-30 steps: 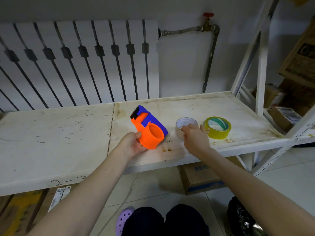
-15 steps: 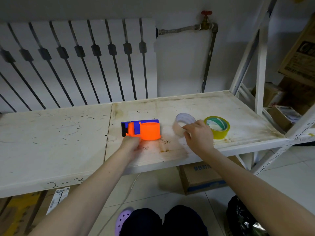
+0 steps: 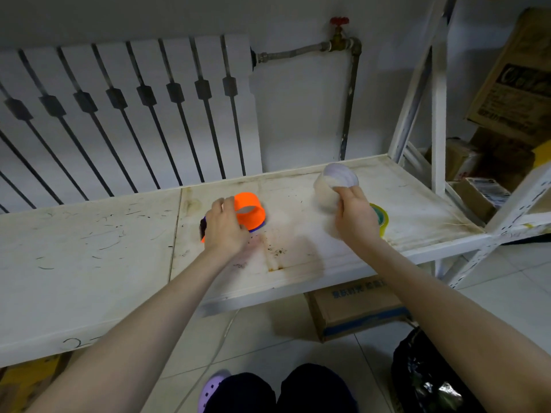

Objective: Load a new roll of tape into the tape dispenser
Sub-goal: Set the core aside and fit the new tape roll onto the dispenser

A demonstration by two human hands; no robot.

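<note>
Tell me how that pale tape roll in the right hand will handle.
The pale tape roll looks light: the right hand alone holds it up. Being a round ring, it would probably roll if set on edge on the shelf. Its smooth side may be slippery in the grip.

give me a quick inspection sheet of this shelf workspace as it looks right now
surface: white shelf board, scratched, stained brown near the front
job's things: orange and blue tape dispenser, hub opening up; clear tape roll held above the shelf, blurred
clutter: yellow tape roll, partly hidden behind the right hand
hands: left hand grips the tape dispenser; right hand holds the clear tape roll
cables: thin cord on the floor, possibly; hard to tell
surroundings: radiator, pipe with red valve, cardboard box under the shelf, black bag
</note>
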